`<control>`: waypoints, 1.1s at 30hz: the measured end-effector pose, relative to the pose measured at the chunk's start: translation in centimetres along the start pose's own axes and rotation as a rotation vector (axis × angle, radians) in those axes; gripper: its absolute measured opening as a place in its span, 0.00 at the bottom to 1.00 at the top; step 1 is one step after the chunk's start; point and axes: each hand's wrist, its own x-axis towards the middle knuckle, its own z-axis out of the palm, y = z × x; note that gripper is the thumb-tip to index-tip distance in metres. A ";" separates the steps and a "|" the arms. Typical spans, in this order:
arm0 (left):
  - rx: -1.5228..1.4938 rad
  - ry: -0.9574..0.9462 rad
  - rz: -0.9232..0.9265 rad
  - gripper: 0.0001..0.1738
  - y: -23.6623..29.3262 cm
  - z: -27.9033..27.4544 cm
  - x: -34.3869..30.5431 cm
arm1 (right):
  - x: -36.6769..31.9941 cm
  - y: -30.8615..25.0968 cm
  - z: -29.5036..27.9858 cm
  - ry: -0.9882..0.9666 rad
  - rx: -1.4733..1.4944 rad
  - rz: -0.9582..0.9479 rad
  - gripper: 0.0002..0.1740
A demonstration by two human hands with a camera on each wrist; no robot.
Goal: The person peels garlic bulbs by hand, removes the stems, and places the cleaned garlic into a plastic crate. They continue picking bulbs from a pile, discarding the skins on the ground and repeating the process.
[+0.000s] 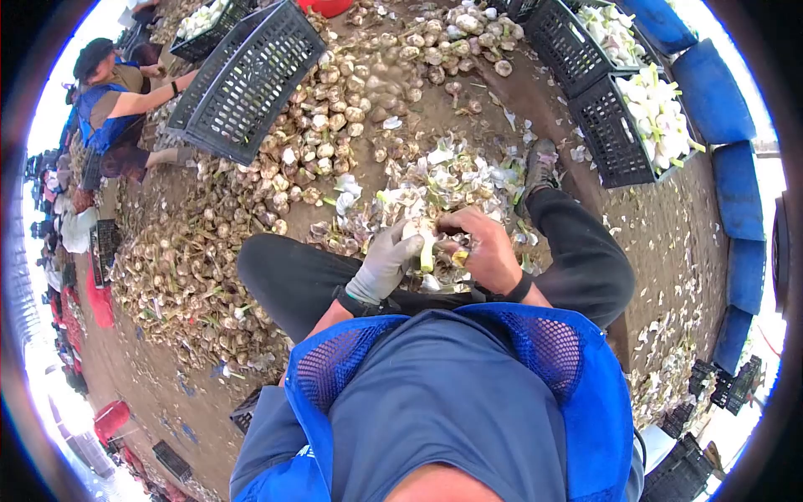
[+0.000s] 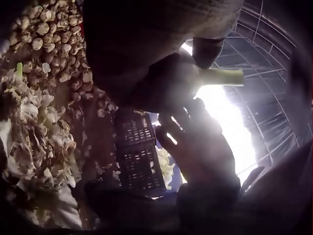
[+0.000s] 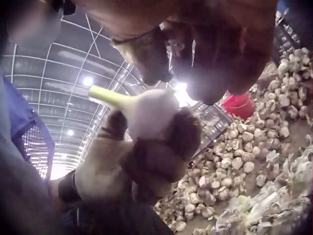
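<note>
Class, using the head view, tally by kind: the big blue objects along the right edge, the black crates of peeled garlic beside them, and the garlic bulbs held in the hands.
Big blue objects: 5
Black crates of peeled garlic: 2
Held garlic bulb: 1
Total: 8

Garlic heaps (image 1: 192,268) and peel litter (image 1: 443,180) crowd the front; black crates (image 1: 606,138) block far right; bare dirt floor (image 1: 669,243) lies open rightward.
</note>
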 end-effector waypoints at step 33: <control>0.191 -0.127 -0.090 0.41 0.3 -1.8 0.4 | -0.8 10.5 -4.0 0.326 -0.382 0.238 0.27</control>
